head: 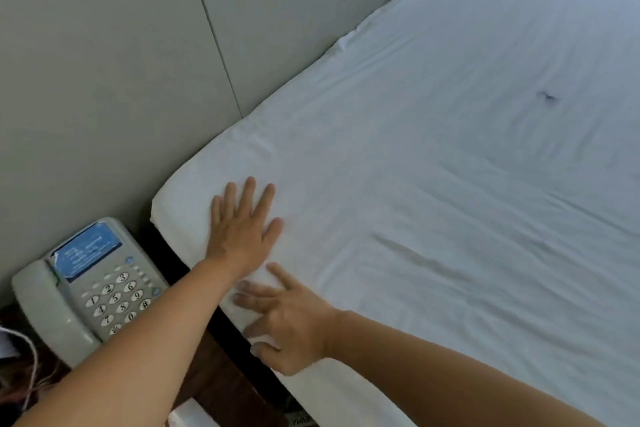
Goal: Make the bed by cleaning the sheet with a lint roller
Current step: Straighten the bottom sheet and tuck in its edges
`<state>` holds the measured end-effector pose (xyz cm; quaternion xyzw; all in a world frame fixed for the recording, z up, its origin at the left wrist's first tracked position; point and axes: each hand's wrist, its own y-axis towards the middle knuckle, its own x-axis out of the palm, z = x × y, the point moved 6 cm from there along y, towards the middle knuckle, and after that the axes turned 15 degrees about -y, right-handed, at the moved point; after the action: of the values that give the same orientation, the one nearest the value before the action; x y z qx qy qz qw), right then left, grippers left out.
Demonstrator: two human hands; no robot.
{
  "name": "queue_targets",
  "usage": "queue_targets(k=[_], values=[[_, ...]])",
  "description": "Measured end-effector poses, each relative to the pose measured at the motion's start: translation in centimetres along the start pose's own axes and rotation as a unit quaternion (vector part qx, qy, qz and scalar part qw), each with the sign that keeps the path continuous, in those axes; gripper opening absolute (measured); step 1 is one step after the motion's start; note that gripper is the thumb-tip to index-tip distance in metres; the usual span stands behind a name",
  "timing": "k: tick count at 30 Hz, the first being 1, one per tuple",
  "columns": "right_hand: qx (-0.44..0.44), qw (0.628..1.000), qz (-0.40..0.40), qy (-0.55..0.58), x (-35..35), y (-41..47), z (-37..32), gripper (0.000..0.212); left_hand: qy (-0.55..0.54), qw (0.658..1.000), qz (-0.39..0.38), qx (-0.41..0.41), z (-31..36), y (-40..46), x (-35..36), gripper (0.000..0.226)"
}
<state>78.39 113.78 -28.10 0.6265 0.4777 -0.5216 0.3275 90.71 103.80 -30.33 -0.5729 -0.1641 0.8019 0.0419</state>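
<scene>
A white sheet (450, 201) covers the mattress and fills the right of the view, with shallow creases across it. My left hand (242, 229) lies flat on the sheet near the mattress's top left corner, fingers straight and spread. My right hand (287, 326) rests just below it at the mattress's left edge, fingers spread and pointing left, slightly blurred. A small dark speck (547, 96) sits on the sheet at the upper right. No lint roller is in view.
A grey padded headboard (121, 62) rises behind the bed. A grey desk phone (90, 291) stands on a dark wooden nightstand (221, 378) left of the mattress, with a white cord (33, 357) beside it.
</scene>
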Motion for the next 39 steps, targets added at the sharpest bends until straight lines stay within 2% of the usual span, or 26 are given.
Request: queue_targets(k=[2, 4, 5, 6, 7, 8, 9, 10, 12, 14, 16, 18, 20, 22, 24, 26, 30, 33, 34, 36, 37, 39], values=[[0.098, 0.987, 0.071, 0.105, -1.2, -5.5, 1.2, 0.034, 0.023, 0.991, -0.017, -0.127, -0.6, -0.9, -0.6, 0.073], [0.242, 0.953, 0.169, 0.067, -1.2, -11.8, 3.3, 0.04, 0.029, 0.965, -0.058, -0.253, 2.2, -2.0, -1.2, 0.075], [0.304, 0.938, 0.168, 0.007, -0.8, -14.6, 3.8, 0.048, 0.035, 0.967, -0.059, -0.243, 5.3, -2.7, -0.9, 0.073], [0.358, 0.924, 0.125, -0.047, 0.0, -16.9, 3.6, 0.055, 0.04, 0.983, -0.049, -0.17, 9.2, -3.5, -0.1, 0.07], [0.388, 0.914, 0.089, -0.08, 1.0, -18.8, 2.8, 0.061, 0.034, 0.997, -0.035, -0.054, 13.4, -4.7, 1.3, 0.068], [0.389, 0.915, 0.063, -0.093, 1.9, -20.2, 1.5, 0.066, 0.018, 0.997, -0.041, 0.058, 17.0, -6.6, 3.5, 0.067], [0.363, 0.927, 0.047, -0.084, 2.7, -21.2, -0.2, 0.07, 0.01, 0.989, -0.059, 0.132, 19.4, -8.7, 5.7, 0.067], [0.318, 0.945, 0.03, -0.073, 3.4, -22.0, -2.1, 0.074, 0.019, 0.984, -0.073, 0.163, 20.6, -10.6, 7.8, 0.067], [0.209, 0.977, 0.032, -0.034, 4.0, -24.1, -5.6, 0.078, 0.055, 0.989, -0.049, 0.125, 20.0, -13.7, 10.6, 0.07], [0.171, 0.979, 0.094, 0.063, 3.5, -27.4, -6.9, 0.058, 0.078, 0.996, -0.021, 0.05, 18.7, -16.3, 11.6, 0.075], [0.244, 0.947, 0.189, 0.088, 3.1, -32.3, -5.6, 0.035, 0.093, 0.993, -0.055, -0.049, 19.1, -18.0, 10.8, 0.077], [0.378, 0.896, 0.233, 0.018, 2.9, -37.9, -3.4, 0.037, 0.12, 0.985, -0.072, -0.095, 22.5, -18.4, 9.1, 0.064], [0.512, 0.841, 0.169, -0.042, 3.6, -42.7, -1.6, 0.051, 0.158, 0.985, -0.066, -0.007, 28.7, -18.7, 9.1, 0.041], [0.571, 0.813, 0.097, -0.061, 4.7, -45.9, -1.6, 0.062, 0.112, 0.979, -0.03, 0.166, 35.3, -20.1, 11.1, 0.046], [0.55, 0.831, 0.061, -0.061, 6.0, -47.1, -3.3, 0.069, 0.043, 0.96, -0.073, 0.269, 39.1, -22.3, 14.8, 0.062], [0.508, 0.858, 0.045, -0.064, 7.2, -47.8, -5.7, 0.073, 0.077, 0.948, -0.103, 0.291, 39.2, -24.6, 18.9, 0.067], [0.432, 0.898, 0.045, -0.078, 9.6, -50.8, -11.3, 0.079, 0.085, 0.949, -0.026, 0.301, 35.3, -30.0, 22.5, 0.07], [0.412, 0.905, 0.103, -0.024, 10.3, -53.0, -15.7, 0.071, 0.064, 0.923, -0.018, 0.379, 32.8, -35.0, 23.7, 0.073], [0.431, 0.89, 0.147, -0.019, 9.6, -53.9, -16.2, 0.062, 0.046, 0.915, -0.025, 0.401, 32.4, -35.9, 23.6, 0.069], [0.517, 0.823, 0.232, -0.045, 7.8, -56.4, -15.5, 0.046, -0.033, 0.905, -0.014, 0.423, 33.2, -36.2, 22.4, 0.051], [0.573, 0.778, 0.247, -0.064, 7.2, -58.0, -14.5, 0.047, -0.066, 0.899, -0.002, 0.433, 34.7, -35.8, 21.8, 0.043], [0.684, 0.695, 0.206, -0.079, 7.3, -61.3, -12.1, 0.057, -0.092, 0.874, 0.02, 0.476, 39.1, -34.5, 21.1, 0.039]])
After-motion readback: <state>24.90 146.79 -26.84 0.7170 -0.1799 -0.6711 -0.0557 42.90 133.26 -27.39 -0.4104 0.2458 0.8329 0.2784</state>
